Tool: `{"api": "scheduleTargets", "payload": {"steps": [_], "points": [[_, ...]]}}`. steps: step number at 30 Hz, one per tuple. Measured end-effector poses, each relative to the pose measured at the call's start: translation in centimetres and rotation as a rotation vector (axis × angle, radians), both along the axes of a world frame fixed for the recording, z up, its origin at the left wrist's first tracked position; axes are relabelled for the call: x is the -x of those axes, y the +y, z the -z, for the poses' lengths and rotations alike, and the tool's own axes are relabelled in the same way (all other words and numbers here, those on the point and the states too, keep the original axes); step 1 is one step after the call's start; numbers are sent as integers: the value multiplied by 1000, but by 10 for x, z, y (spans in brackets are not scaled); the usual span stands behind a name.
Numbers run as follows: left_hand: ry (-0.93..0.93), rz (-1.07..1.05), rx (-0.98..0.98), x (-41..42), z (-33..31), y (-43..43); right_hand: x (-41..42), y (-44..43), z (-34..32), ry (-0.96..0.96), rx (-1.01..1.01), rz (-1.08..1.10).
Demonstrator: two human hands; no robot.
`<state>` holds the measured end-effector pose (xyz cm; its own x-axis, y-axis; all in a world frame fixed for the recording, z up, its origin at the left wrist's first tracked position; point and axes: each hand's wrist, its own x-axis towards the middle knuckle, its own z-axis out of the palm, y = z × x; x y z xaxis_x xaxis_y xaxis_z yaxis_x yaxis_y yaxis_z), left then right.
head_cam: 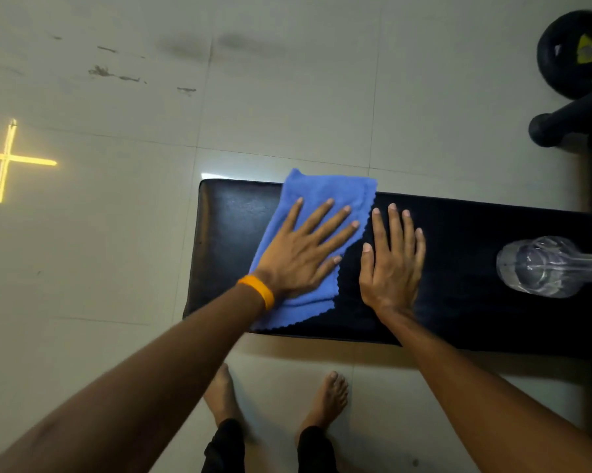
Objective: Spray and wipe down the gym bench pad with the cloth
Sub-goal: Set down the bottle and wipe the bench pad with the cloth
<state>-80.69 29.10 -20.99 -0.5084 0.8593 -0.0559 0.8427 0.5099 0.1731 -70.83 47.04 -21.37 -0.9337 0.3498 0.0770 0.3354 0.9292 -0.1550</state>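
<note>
A black padded gym bench pad (465, 227) runs from the middle of the view to the right edge. A folded blue cloth (318, 196) lies on its left part. My left hand (301, 254), with an orange wristband, presses flat on the cloth, fingers spread. My right hand (393, 264) lies flat on the bare pad just right of the cloth, holding nothing. A clear plastic bottle (547, 266) rests on its side on the pad at the right; its spray head is out of view.
Pale floor tiles (117, 268) surround the bench. Black weight plates and a dumbbell (578, 63) sit at the top right. A yellow cross of light (6, 160) shows on the floor at left. My bare feet (325, 401) stand in front of the bench.
</note>
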Motion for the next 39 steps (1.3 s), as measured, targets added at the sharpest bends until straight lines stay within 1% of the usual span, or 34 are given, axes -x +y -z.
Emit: {"api": "scheduleTargets", "payload": {"steps": [1,2,4,5,7,8,9,10,12,13,14,15,17,19,20,22,25,27,28,30,32,33,35,37,38,39], "points": [[9,-17,-14,14,3,2,0,0,1,3,-5,2],[-5,-120,-25,23,3,4,0,0,1,6,-8,6],[-31,-342,6,17,-1,14,-1,0,1,19,0,11],[-34,-349,13,4,-1,16,-1,-1,1,24,1,11],[-33,-234,-14,-13,-3,-1,1,-1,0,26,-4,11],[-42,-222,-34,-13,-3,-18,1,0,0,22,-4,13],[-41,-277,-54,-7,-1,-35,1,-1,0,18,-3,15],[-34,-389,-67,2,0,-48,1,-1,-1,14,-3,18],[-61,-705,-55,21,0,-65,0,-2,-1,11,3,15],[-90,-817,-35,29,-1,-66,1,-2,-1,12,6,14],[-112,-865,-13,30,-2,-64,2,-2,-1,13,6,13],[-115,-852,-3,27,-4,-62,2,-2,-1,14,6,14],[-92,-730,8,0,-6,-66,1,-2,-1,10,6,18],[-86,-616,19,-54,-4,-82,1,-2,0,1,0,18],[-89,-591,22,-81,-4,-92,1,-2,0,-1,-1,19],[-100,-636,7,-108,-2,-104,1,-2,0,8,7,23],[-113,-796,7,-85,0,-100,0,-3,1,21,1,18],[-98,-812,42,-64,-2,-89,0,-2,1,25,3,19],[-73,-751,59,-59,-2,-84,0,-2,2,25,5,20],[-22,-499,68,-63,-2,-67,0,-3,1,30,10,20],[-24,-259,48,-76,-3,-40,0,-3,-1,36,12,18],[-26,-183,35,-83,-3,-27,0,-3,-1,40,10,15],[-31,-100,20,-86,-1,-9,-1,-2,0,50,4,10],[-24,-128,8,-71,0,-9,0,-1,2,58,20,9],[-28,-205,0,-59,-1,-12,1,-1,1,59,28,13],[-34,-326,-8,-45,-2,-15,0,-1,1,57,35,21]]}}
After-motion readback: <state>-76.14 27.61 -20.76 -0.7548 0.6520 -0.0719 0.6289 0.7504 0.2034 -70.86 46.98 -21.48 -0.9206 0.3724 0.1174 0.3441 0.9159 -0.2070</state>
